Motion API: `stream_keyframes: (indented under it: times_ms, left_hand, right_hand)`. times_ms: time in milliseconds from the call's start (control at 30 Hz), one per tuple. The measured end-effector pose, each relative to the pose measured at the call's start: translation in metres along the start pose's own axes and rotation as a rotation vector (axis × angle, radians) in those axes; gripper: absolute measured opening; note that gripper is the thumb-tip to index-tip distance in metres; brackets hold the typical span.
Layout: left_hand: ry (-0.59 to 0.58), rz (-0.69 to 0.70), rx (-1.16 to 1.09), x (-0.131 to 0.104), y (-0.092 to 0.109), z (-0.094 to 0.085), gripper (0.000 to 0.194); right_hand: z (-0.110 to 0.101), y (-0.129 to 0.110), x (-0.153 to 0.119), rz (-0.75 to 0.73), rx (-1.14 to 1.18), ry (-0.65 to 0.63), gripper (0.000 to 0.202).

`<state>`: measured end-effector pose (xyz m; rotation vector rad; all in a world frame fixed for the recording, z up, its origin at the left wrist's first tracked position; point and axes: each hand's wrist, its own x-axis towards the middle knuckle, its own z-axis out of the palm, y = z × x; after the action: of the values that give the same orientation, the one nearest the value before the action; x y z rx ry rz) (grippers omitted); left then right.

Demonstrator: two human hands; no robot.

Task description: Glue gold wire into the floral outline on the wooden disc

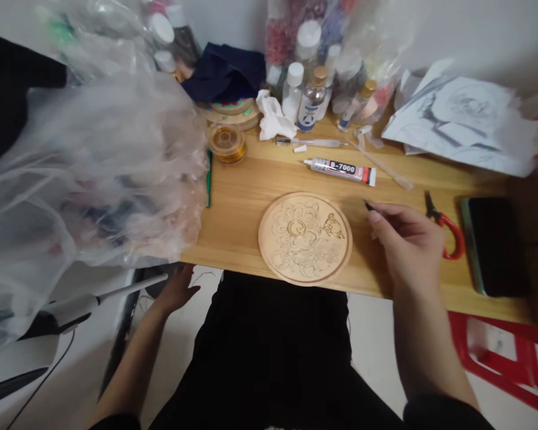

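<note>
My right hand [407, 239] is closed in a pinch around a slim dark-tipped tool [367, 205]; most of it is hidden by the fingers. Just left of that hand lies a round wooden board [278, 263] with flowers drawn on it in thin lines. Gold wire outlines a flower's centre and a small motif at the board's right, and the tool's tip is apart from the board. Down at the left, by the table's front edge, my left hand [177, 289] hangs with thumb and fingers apart, holding nothing visible.
Behind the board lie a B-7000 glue tube [341, 169], a pen-like tool [314, 142] and a gold wire spool [228, 143]. Bottles [311, 101] stand at the back. Plastic bags [130, 149] crowd the left. Red-handled scissors [452, 236] and a phone [495, 245] lie right.
</note>
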<state>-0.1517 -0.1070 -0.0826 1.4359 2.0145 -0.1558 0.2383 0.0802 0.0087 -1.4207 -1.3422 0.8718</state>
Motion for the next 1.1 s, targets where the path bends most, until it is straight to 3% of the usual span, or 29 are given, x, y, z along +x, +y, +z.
stream_keyframes:
  times_ms: [67, 133, 233, 267, 333, 400, 433, 533, 700, 900, 1100]
  left_hand:
    - [-0.001, 0.072, -0.062, -0.025, 0.007, -0.028, 0.028]
    - [0.011, 0.194, -0.15, -0.046, 0.03, -0.059, 0.027]
    - [0.254, 0.641, -0.413, -0.054, 0.091, -0.091, 0.01]
    - [0.305, 0.731, -0.469, -0.049, 0.113, -0.095, 0.003]
    - [0.533, 0.791, -0.42, -0.031, 0.153, -0.091, 0.006]
    - [0.773, 0.849, -0.19, -0.01, 0.179, -0.078, 0.011]
    - [0.826, 0.882, -0.071, -0.002, 0.186, -0.07, 0.023]
    - [0.818, 0.921, 0.109, 0.011, 0.19, -0.056, 0.044]
    - [0.705, 0.952, 0.129, 0.009, 0.186, -0.06, 0.049]
    - [0.629, 0.946, 0.158, 0.011, 0.189, -0.061, 0.053]
    - [0.644, 0.942, 0.191, 0.012, 0.189, -0.06, 0.048]
  right_hand:
    - [-0.006, -0.013, 0.004, -0.002, -0.012, -0.01, 0.012]
    - [-0.01, -0.029, 0.011, -0.063, -0.058, -0.013, 0.011]
    - [-0.004, -0.046, 0.023, -0.168, -0.149, -0.171, 0.01]
    - [0.001, -0.048, 0.028, -0.217, -0.176, -0.26, 0.009]
    - [0.011, -0.047, 0.035, -0.364, -0.23, -0.437, 0.005]
    - [0.02, -0.039, 0.039, -0.533, -0.28, -0.549, 0.004]
    - [0.022, -0.035, 0.04, -0.605, -0.3, -0.577, 0.005]
    - [0.023, -0.022, 0.041, -0.759, -0.367, -0.615, 0.009]
    - [0.02, -0.014, 0.042, -0.946, -0.43, -0.678, 0.011]
    - [0.023, -0.011, 0.045, -0.916, -0.42, -0.772, 0.016]
    - [0.027, -0.01, 0.041, -0.888, -0.426, -0.731, 0.016]
